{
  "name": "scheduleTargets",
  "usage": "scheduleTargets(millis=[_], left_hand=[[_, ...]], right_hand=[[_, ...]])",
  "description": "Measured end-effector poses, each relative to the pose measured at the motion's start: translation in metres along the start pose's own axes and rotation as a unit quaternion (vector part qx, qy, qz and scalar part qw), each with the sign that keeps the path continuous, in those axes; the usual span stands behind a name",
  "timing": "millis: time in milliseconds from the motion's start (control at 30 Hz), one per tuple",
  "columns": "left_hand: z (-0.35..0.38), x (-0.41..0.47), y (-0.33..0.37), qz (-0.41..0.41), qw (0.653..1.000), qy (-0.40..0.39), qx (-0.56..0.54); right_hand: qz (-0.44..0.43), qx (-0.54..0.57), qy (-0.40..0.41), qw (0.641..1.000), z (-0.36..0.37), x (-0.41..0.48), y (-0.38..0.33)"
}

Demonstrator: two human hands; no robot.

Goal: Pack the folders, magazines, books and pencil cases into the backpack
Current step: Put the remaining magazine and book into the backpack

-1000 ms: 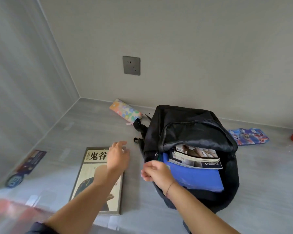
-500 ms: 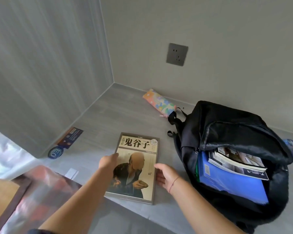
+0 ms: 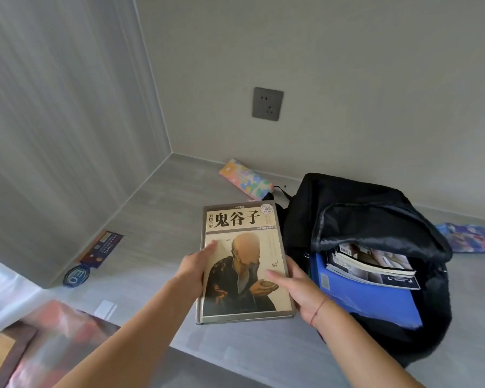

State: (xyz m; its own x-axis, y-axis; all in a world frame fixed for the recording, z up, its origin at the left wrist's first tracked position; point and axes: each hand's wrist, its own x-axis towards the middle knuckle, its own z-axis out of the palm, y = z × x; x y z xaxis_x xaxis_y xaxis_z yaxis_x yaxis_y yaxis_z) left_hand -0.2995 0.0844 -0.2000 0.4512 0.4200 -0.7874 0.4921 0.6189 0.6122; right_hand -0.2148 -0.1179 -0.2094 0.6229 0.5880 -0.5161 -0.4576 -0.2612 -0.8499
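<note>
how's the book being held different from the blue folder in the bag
The tan hardcover book with a robed figure is outside the black backpack, gripped at its sides by the left hand and right hand; the blue folder sits in the backpack's opening, untouched. The book's cover shows fully; magazines partly cover the folder. Both are flat and rectangular.

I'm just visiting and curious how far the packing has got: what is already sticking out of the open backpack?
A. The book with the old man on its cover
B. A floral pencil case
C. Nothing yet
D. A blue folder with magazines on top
D: a blue folder with magazines on it pokes out of the black backpack, while both hands hold the book outside it.
</note>
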Motion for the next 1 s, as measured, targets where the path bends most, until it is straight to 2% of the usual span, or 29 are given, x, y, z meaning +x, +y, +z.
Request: scheduleTargets(millis=[133, 267, 300, 367, 433, 500, 567, 700, 767, 833, 867, 967, 1000], left_hand=[[0.055, -0.02, 0.009, 0.054, 0.996, -0.044, 0.046], [0.118, -0.039, 0.014, 0.18, 0.97, -0.028, 0.162], [0.134, -0.04, 0.013, 0.237, 0.947, -0.015, 0.214], [0.162, -0.039, 0.01, 0.352, 0.871, 0.012, 0.343], [0.184, -0.041, 0.009, 0.433, 0.809, 0.03, 0.396], [0.203, -0.041, 0.004, 0.46, 0.787, 0.013, 0.412], [0.221, -0.04, -0.007, 0.449, 0.755, -0.019, 0.478], [0.248, -0.025, -0.025, 0.466, 0.616, -0.031, 0.634], [0.254, -0.019, -0.023, 0.498, 0.584, 0.001, 0.642], [0.27, -0.02, -0.02, 0.533, 0.568, 0.031, 0.627], [0.277, -0.023, -0.017, 0.542, 0.581, 0.042, 0.606], [0.296, -0.038, 0.0, 0.534, 0.658, 0.065, 0.527], [0.303, -0.041, 0.005, 0.538, 0.666, 0.072, 0.512]], right_hand=[[-0.039, 0.07, 0.014, 0.997, -0.052, -0.038, -0.02], [-0.031, 0.116, 0.041, 0.992, -0.106, -0.081, -0.013], [-0.03, 0.12, 0.049, 0.991, -0.12, -0.093, -0.01], [-0.028, 0.111, 0.072, 0.991, -0.146, -0.114, -0.002], [-0.029, 0.099, 0.091, 0.991, -0.163, -0.131, 0.002], [-0.038, 0.096, 0.121, 0.987, -0.18, -0.147, 0.008], [-0.051, 0.103, 0.148, 0.982, -0.198, -0.165, 0.012], [-0.055, 0.116, 0.175, 0.976, -0.228, -0.186, 0.022], [-0.046, 0.117, 0.171, 0.977, -0.235, -0.191, 0.026], [-0.041, 0.111, 0.165, 0.979, -0.245, -0.201, 0.034], [-0.038, 0.102, 0.159, 0.981, -0.25, -0.204, 0.039], [-0.031, 0.098, 0.135, 0.985, -0.258, -0.21, 0.05], [-0.031, 0.099, 0.129, 0.986, -0.261, -0.209, 0.054]])
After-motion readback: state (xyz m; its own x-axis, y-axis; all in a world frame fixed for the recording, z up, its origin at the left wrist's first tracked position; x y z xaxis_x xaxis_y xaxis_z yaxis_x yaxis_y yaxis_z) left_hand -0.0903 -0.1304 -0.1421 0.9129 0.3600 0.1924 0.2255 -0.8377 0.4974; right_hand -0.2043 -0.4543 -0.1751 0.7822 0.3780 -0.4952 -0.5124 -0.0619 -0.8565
